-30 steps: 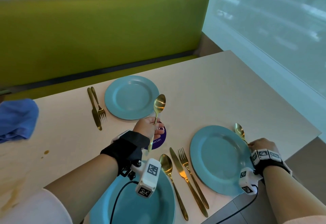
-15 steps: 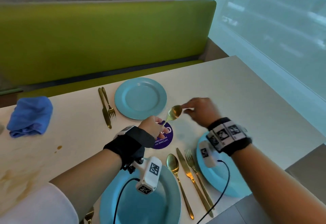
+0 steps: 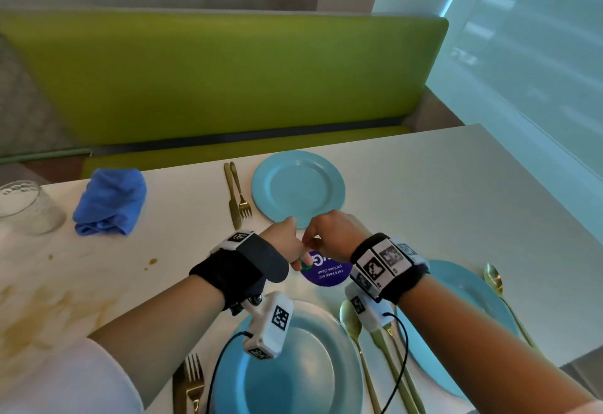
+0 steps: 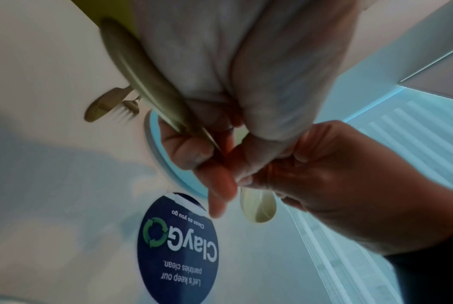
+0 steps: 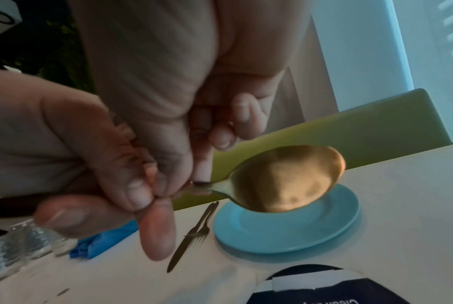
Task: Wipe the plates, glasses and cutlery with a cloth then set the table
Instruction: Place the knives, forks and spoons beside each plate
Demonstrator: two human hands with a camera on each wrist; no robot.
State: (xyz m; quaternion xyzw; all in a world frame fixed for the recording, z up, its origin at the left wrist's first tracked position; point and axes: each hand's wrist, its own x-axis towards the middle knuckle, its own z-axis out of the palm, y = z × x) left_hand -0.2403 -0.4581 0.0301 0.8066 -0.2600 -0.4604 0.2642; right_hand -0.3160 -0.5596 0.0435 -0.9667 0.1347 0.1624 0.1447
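**Spoon passing between hands over mid-tabletop; far setting short of one piece**

Noted from left to right on the pale tabletop (image 3: 424,201):

- Clear ribbed glass (image 3: 26,208) at the far left edge, not yet placed at any setting.
- Bunched blue cloth (image 3: 109,201) just beside it, lying free, in neither hand.
- Gold knife and fork pair (image 3: 236,198) laid side by side, just left of the round light-blue far plate (image 3: 298,186). Nothing laid to that plate's right.
- Left hand (image 3: 284,237): grip pinched on the handle of the gold spoon (image 5: 285,179).
- Spoon held clear of the tabletop, above the round dark-blue sticker (image 3: 326,271), near the front rim of the far plate.
- Right hand (image 3: 332,234): grip closed on the same spoon at its neck, bowl jutting out beyond the fingers. Hands touching.
- Further right, a second light-blue plate (image 3: 456,299) with another gold spoon (image 3: 496,283) just beside its right rim.

Step judged in hand: table-setting, cutlery stage, with a hand-over of the spoon from left to right.

Next move judged to call for: release by the left grip, firm hold at the neck by the right, then carriage across the far plate and laying down on its bare right side, parallel to the knife and fork. Glasses to follow.
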